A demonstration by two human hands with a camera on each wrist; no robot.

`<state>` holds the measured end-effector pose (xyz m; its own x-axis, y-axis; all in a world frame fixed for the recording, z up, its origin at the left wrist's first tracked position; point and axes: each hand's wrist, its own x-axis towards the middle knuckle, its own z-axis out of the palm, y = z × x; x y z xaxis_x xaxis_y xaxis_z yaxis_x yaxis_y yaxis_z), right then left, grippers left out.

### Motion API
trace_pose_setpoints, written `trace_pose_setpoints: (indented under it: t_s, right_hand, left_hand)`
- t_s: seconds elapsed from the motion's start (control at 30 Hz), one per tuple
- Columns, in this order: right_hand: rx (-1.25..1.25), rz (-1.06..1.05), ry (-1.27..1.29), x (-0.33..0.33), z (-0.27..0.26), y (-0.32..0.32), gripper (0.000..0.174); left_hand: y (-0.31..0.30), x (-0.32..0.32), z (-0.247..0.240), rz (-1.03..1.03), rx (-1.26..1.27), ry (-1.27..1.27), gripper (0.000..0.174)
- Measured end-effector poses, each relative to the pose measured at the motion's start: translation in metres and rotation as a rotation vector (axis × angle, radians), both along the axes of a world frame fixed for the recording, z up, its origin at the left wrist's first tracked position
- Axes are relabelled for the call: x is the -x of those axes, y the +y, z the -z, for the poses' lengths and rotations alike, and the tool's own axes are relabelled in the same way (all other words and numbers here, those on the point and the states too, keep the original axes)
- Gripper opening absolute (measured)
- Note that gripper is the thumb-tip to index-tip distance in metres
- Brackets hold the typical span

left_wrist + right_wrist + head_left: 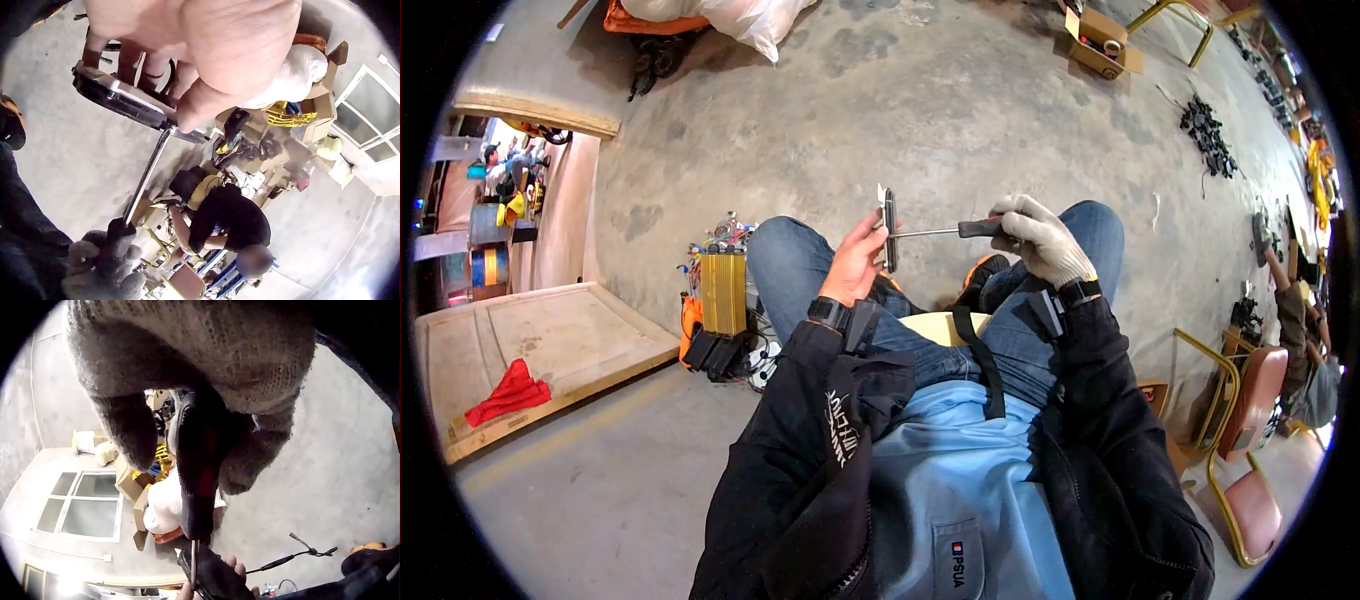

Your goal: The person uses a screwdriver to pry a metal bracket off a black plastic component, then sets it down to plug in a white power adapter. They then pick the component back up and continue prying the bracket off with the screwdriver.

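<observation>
A bare left hand [855, 262] pinches a flat, dark-edged device [890, 230], held upright on its edge in the head view. The gloved right hand [1040, 240] grips the black handle of a screwdriver [978, 229], whose metal shaft points left and meets the device. In the left wrist view the shaft [149, 178] reaches the edge of the device [125, 100] close to the left thumb. The right wrist view shows gloved fingers around the handle [199, 462]; the device [215, 575] lies beyond it, partly hidden.
A gold metal box [723, 293] with wires and black parts stands on the floor at left. A red cloth [508, 393] lies on a wooden panel [600, 320]. Farther off are an open carton [1100, 58], black cables [1208, 138], chairs [1260, 405] and another person [228, 219].
</observation>
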<state>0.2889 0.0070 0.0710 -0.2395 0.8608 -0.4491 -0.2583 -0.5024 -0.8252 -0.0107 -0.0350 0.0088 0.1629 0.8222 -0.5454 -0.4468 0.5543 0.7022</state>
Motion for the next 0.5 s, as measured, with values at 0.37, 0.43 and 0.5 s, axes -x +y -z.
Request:
trace_pose_setpoints:
  t_s: [0.37,0.43,0.5]
  right_hand:
    - [0.026,-0.027,-0.014,-0.003,-0.001,0.001,0.030]
    - [0.202,-0.202,-0.067,-0.008,0.001,0.002,0.027]
    - [0.191,-0.209,-0.129,-0.008,-0.006,0.002,0.027]
  left_hand:
    - [0.000,-0.001,-0.002,-0.015,0.000,-0.024,0.049]
    - [0.000,0.001,0.001,-0.016,0.003,-0.025,0.049]
    - [0.000,0.001,0.004,-0.023,-0.018,-0.033,0.049]
